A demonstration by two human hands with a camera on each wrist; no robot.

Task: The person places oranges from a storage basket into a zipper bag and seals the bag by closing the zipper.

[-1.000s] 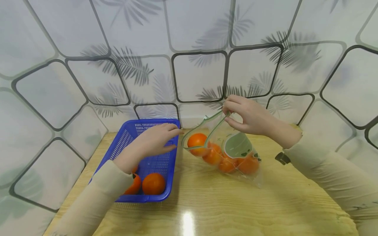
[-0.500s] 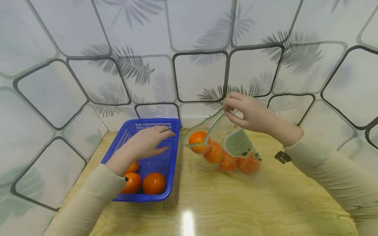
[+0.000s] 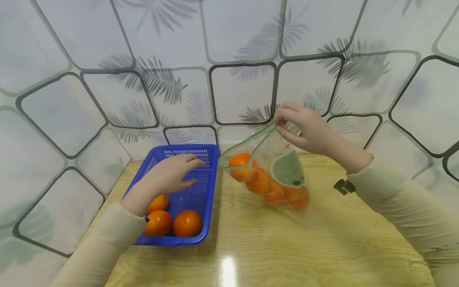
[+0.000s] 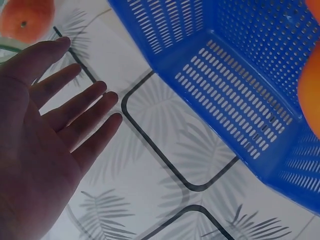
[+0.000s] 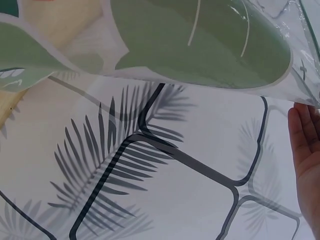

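Observation:
My right hand (image 3: pixel 303 125) pinches the green rim of a clear zip bag (image 3: pixel 288 169) at its upper corner. Several orange fruits (image 3: pixel 259 181) lie inside the bag, one of them close to its mouth, which faces left. In the right wrist view, the bag's green printed panel (image 5: pixel 200 45) fills the top and the fingers reach its edge at the right. Over the blue basket (image 3: pixel 211 187), my left hand (image 3: pixel 166 173) holds nothing, and its fingers are spread and nearly straight in the left wrist view. Three orange fruits (image 3: pixel 187 223) show in the basket's near end.
Both the basket and the bag are on or over a wooden table (image 3: pixel 251 255). A wall covering (image 3: pixel 244 93) with leaf prints and dark outlines stands behind and at the left. The basket's far end shows bare slotted plastic (image 4: pixel 235 95).
My left hand has drawn back leftward from the bag's mouth to over the basket. My right hand has risen slightly, lifting the bag; the fruits inside have shifted a little.

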